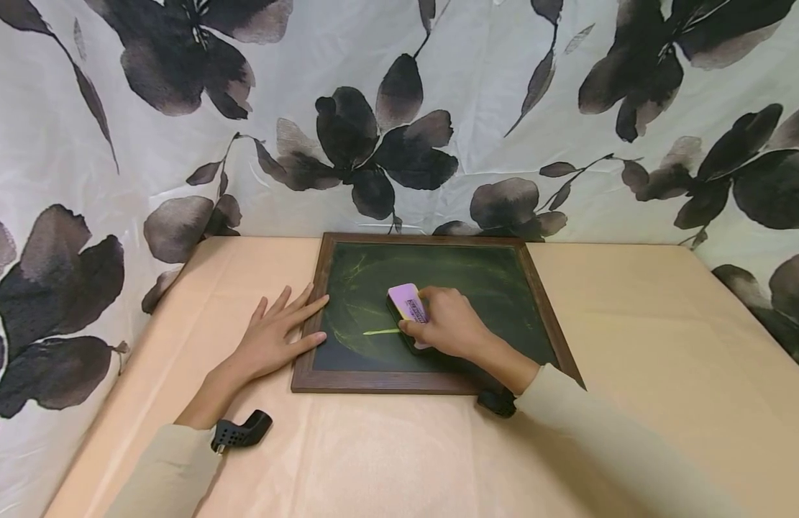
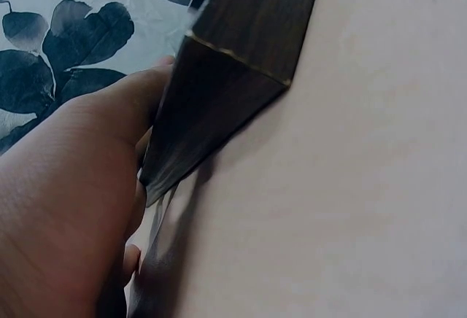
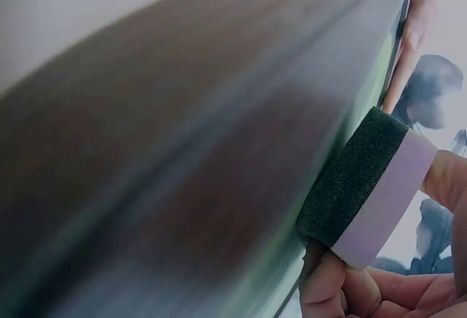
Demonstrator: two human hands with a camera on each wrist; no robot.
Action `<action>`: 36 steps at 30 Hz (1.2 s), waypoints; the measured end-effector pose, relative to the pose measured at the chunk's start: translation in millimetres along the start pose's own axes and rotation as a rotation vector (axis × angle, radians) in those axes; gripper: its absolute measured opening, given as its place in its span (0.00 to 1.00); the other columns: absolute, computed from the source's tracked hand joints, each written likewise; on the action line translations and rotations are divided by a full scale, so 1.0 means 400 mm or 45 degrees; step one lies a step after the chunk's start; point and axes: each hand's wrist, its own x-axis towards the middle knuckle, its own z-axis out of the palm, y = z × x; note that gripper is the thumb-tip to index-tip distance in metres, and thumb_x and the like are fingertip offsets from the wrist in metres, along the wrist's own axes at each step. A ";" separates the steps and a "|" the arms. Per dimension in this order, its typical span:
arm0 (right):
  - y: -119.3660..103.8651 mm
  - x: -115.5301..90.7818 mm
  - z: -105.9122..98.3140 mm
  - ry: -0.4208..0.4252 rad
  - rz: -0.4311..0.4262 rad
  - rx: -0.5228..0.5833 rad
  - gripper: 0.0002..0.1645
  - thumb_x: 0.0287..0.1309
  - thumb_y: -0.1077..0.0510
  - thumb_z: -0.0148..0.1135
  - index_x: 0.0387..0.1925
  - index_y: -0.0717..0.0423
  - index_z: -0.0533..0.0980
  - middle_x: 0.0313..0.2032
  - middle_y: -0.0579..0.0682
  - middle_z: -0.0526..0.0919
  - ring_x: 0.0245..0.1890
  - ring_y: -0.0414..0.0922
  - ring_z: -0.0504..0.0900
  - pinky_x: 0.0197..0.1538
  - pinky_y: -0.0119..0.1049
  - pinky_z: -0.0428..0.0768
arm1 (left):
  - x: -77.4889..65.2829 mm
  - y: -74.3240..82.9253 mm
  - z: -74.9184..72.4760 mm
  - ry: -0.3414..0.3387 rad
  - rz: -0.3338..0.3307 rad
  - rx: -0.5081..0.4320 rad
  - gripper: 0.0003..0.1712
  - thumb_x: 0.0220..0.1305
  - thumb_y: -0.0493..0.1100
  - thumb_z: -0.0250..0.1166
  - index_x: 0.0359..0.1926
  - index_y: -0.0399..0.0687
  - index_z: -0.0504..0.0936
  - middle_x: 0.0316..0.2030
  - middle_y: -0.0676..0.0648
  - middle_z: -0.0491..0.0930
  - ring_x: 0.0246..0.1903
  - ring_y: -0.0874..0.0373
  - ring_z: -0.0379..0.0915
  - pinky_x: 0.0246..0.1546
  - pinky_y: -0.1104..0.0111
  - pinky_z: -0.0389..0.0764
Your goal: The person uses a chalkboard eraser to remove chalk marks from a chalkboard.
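A chalkboard in a dark brown wooden frame lies on the table, smeared with faint yellow-green chalk. My right hand grips a chalkboard eraser, lilac on top with a dark felt underside, against the board. In the right wrist view the eraser is held between thumb and fingers. One bright yellow-green chalk stroke shows just left of the eraser. My left hand lies with fingers spread, its fingertips touching the frame's left side; in the left wrist view it is beside the frame's corner.
A peach cloth covers the table around the board. Behind and at the sides hangs a white curtain with dark flowers. Each wrist wears a black camera strap, seen as a black device on the left.
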 end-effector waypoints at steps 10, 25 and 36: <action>-0.069 0.044 0.047 0.002 -0.024 -0.066 0.26 0.51 0.45 0.69 0.40 0.64 0.77 0.22 0.46 0.76 0.17 0.40 0.74 0.17 0.32 0.71 | 0.000 0.000 0.000 0.014 0.010 0.002 0.39 0.65 0.66 0.54 0.73 0.66 0.57 0.74 0.49 0.47 0.72 0.39 0.34 0.64 0.38 0.31; -0.150 0.070 0.092 -0.016 -0.078 -0.110 0.35 0.52 0.42 0.68 0.50 0.67 0.75 0.30 0.51 0.76 0.24 0.42 0.75 0.24 0.33 0.74 | 0.000 0.004 0.000 0.025 0.000 -0.012 0.40 0.64 0.67 0.55 0.74 0.64 0.57 0.73 0.48 0.49 0.72 0.40 0.34 0.65 0.39 0.31; -0.169 0.055 0.110 -0.015 -0.037 -0.240 0.36 0.52 0.39 0.68 0.50 0.64 0.72 0.31 0.50 0.73 0.26 0.43 0.73 0.25 0.37 0.74 | -0.012 0.004 0.003 0.028 0.000 -0.010 0.41 0.63 0.67 0.56 0.74 0.62 0.57 0.74 0.48 0.48 0.72 0.40 0.35 0.64 0.38 0.32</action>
